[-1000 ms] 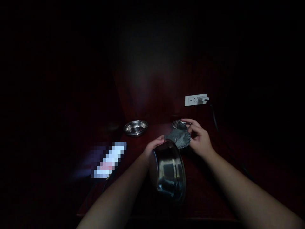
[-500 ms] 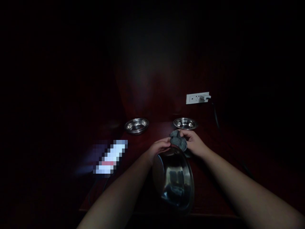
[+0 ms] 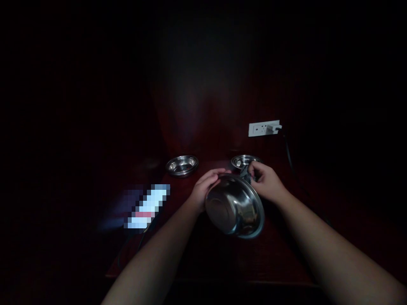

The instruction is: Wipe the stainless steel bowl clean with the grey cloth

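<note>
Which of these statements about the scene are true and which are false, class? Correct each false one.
1. The right hand grips a cloth. True.
2. The large metal bowl stands upright. False: it is tilted, its base showing, and the left hand holds it.
3. A plug sits in the wall socket. True.
4. The left dish and the right dish at the back touch each other. False: they stand apart, with a gap between them.
</note>
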Demonstrator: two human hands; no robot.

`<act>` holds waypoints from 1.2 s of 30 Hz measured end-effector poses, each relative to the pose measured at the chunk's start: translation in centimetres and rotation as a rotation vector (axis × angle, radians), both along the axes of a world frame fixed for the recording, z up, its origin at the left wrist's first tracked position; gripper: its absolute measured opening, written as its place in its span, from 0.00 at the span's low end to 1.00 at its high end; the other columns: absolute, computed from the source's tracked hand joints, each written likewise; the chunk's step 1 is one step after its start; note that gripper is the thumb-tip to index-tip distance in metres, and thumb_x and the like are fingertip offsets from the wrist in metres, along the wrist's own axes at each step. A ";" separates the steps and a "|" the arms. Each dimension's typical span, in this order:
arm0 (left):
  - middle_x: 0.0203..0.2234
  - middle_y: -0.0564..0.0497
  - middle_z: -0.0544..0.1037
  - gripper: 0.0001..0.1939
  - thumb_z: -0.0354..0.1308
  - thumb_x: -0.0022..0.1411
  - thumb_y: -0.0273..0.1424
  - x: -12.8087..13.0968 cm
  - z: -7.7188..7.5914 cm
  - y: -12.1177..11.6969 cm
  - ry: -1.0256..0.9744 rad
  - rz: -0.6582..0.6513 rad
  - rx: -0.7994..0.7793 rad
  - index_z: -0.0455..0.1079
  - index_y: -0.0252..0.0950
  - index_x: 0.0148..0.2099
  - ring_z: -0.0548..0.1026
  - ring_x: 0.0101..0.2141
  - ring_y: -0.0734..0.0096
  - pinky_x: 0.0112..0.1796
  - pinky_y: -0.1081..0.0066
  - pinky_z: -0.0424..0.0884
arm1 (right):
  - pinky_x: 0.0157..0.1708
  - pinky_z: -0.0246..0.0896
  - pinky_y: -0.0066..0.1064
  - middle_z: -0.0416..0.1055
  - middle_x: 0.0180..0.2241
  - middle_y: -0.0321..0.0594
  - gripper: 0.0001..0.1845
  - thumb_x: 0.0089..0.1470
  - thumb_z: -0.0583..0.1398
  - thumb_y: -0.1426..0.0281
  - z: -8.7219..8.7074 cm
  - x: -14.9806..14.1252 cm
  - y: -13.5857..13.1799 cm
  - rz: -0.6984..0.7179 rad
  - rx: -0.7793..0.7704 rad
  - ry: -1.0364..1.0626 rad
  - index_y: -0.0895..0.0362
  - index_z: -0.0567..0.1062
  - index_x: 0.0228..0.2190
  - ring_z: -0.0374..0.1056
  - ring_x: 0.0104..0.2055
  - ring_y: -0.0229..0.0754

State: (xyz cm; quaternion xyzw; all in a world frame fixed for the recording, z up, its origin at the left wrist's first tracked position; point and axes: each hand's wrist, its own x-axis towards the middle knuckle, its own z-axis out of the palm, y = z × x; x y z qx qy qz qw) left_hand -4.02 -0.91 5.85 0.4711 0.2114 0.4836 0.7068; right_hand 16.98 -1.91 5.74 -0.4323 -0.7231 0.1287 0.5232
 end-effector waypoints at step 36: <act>0.44 0.42 0.79 0.18 0.60 0.56 0.39 0.0 -0.8 -0.3 0.262 -0.043 0.228 0.77 0.33 0.45 0.75 0.45 0.59 0.49 0.63 0.66 | 0.32 0.57 0.35 0.65 0.26 0.37 0.10 0.43 0.54 0.81 0.9 -0.9 -1.0 -0.053 0.265 -0.064 0.53 0.62 0.23 0.61 0.30 0.43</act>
